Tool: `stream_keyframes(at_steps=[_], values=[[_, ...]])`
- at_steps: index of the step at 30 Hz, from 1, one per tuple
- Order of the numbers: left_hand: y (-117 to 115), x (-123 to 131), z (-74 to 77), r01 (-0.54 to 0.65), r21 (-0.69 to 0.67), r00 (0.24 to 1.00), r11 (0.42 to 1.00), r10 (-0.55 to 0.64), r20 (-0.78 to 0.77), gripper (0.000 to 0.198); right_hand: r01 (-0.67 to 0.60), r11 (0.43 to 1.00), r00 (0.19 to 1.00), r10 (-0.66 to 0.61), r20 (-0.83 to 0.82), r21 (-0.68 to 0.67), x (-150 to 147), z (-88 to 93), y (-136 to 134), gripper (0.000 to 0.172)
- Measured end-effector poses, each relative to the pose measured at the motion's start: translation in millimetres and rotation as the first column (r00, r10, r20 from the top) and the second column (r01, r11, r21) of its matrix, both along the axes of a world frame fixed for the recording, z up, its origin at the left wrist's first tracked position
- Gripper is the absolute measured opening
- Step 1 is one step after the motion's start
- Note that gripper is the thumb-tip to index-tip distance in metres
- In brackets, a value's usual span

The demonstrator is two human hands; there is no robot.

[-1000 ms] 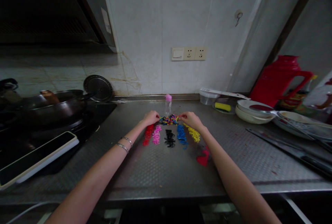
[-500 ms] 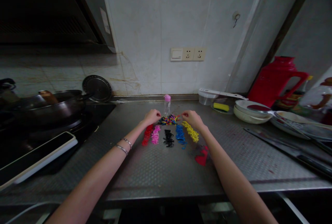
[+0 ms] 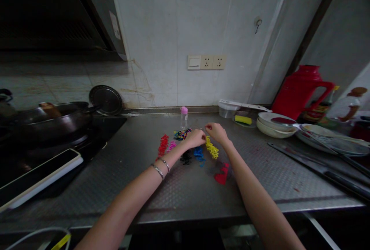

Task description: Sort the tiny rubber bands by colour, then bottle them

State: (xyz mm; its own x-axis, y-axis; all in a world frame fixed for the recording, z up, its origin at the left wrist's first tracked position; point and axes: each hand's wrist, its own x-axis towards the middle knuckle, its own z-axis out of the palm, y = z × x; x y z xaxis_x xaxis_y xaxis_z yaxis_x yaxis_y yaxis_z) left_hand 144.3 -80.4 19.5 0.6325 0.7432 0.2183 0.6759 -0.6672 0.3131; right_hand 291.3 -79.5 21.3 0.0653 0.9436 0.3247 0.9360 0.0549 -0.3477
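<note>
My left hand (image 3: 196,138) reaches over the blue pile (image 3: 199,155) with its fingertips pinched, close to the yellow pile (image 3: 212,149). Just beyond the yellow pile is my right hand (image 3: 216,132), also pinched. Whatever either hand holds is too small to make out. The piles look like little rubber bands. Red (image 3: 163,144), pink (image 3: 171,146) and black (image 3: 185,159) ones lie further left; my left hand and forearm partly cover the pink and black. Behind that hand sits a mixed-colour heap (image 3: 180,134), partly hidden.
A clear bottle with a pink cap (image 3: 184,118) stands behind the heap. A red heart-shaped piece (image 3: 222,174) lies by my right forearm. To the right are bowls (image 3: 276,126), a yellow sponge (image 3: 243,120) and a red thermos (image 3: 300,92); at left, a pan (image 3: 63,120) on the stove.
My left hand has moved right, from the left side of the mixed heap to beside the yellow pile. My right hand stays near the same place. The view has shifted slightly.
</note>
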Motion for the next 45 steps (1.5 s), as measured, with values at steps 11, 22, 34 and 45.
stream_keyframes(at_steps=[11, 22, 34, 45], values=[[17.3, -80.2, 4.4, -0.14, -0.016, 0.982, 0.99, 0.141, 0.128, 0.027, -0.072, 0.996, 0.997, 0.072, 0.001, -0.043, -3.8, -2.9, 0.2, 0.027], [49.4, -170.3, -15.8, -0.323, -0.27, 0.782, 0.907, 0.417, 0.463, 0.025, -0.211, 0.971, 0.977, 0.212, -0.009, -0.112, -17.5, -16.2, 15.3, 0.031], [47.3, -181.3, -19.1, -0.376, -0.334, 0.72, 0.864, 0.499, 0.481, 0.024, -0.216, 0.961, 0.97, 0.231, 0.073, -0.17, -28.1, -22.5, 29.8, 0.03], [42.9, -180.2, -16.1, -0.391, -0.377, 0.684, 0.839, 0.54, 0.491, 0.024, -0.19, 0.977, 0.979, 0.196, 0.053, -0.096, -28.5, -6.8, 16.8, 0.031]])
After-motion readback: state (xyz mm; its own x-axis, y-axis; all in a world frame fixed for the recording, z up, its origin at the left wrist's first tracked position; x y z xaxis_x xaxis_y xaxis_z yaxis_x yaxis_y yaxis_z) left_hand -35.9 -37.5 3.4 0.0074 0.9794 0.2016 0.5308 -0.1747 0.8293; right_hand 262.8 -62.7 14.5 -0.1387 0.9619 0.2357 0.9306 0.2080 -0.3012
